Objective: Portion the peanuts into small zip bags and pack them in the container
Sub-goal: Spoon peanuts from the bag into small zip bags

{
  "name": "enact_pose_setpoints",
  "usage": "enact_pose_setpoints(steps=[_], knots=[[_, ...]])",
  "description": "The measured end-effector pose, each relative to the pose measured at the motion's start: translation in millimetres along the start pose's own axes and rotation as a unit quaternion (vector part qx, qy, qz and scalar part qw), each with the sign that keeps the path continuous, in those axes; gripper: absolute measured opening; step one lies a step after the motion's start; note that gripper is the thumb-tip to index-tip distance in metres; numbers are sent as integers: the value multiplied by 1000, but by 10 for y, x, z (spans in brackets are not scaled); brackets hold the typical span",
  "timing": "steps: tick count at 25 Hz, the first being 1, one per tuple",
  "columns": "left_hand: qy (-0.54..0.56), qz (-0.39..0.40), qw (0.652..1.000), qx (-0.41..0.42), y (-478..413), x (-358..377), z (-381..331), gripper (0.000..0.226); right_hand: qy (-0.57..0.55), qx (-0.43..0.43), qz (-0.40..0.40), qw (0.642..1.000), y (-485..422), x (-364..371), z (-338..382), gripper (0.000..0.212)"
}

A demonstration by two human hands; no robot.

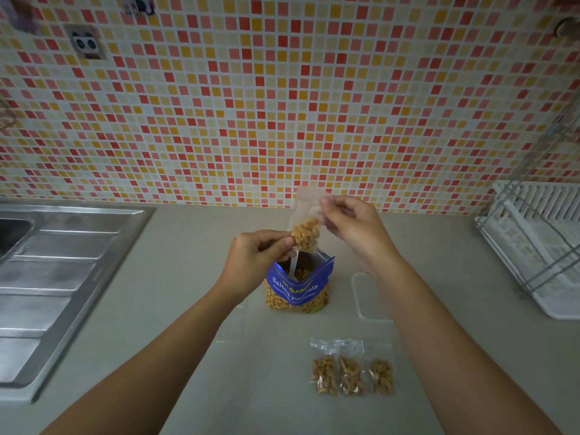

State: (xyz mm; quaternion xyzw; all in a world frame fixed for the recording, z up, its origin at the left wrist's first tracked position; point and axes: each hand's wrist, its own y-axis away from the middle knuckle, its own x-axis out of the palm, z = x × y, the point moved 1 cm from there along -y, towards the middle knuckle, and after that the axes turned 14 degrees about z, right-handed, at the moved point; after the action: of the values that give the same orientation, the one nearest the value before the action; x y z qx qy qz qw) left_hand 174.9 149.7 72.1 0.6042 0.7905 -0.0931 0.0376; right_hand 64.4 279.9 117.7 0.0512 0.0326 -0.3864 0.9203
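Observation:
A blue bag of salted peanuts (pixel 298 288) stands open on the counter, with a white spoon (pixel 292 266) sticking out of it. Above it, both my hands hold one small clear zip bag (pixel 306 229) partly filled with peanuts. My left hand (pixel 255 255) pinches its lower left side. My right hand (pixel 351 227) grips its top right edge. Three filled small zip bags (pixel 353 373) lie side by side on the counter nearer to me, on the right. A clear container (pixel 365 296), partly hidden by my right forearm, sits right of the peanut bag.
A steel sink with a ribbed drainboard (pixel 59 277) fills the left side. A white dish rack (pixel 533 246) stands at the right edge. A tiled wall (pixel 282 105) rises behind the counter.

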Motion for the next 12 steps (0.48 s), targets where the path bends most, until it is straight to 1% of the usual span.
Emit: enact_pose_setpoints(steps=[1,2,4,6,8,10,12], knots=[[33,8,999,-9,83,11,-24,15,-12,-12,20,1000,68,-34,18,14],[61,17,998,-19,190,27,-31,15,-19,-17,42,999,155,-66,7,8],[90,32,994,-44,480,103,53,14,-23,0,82,996,380,-141,-161,4],[73,49,992,-93,830,224,285,11,-15,54,124,991,654,-167,-520,4],[46,77,981,-174,1112,373,595,8,20,128,153,980,859,-126,-986,8],[29,78,964,-252,1259,515,928,8,94,157,126,975,876,-52,-1464,8],[-2,41,956,-292,1292,605,1195,13,190,151,79,967,785,55,-1834,10]])
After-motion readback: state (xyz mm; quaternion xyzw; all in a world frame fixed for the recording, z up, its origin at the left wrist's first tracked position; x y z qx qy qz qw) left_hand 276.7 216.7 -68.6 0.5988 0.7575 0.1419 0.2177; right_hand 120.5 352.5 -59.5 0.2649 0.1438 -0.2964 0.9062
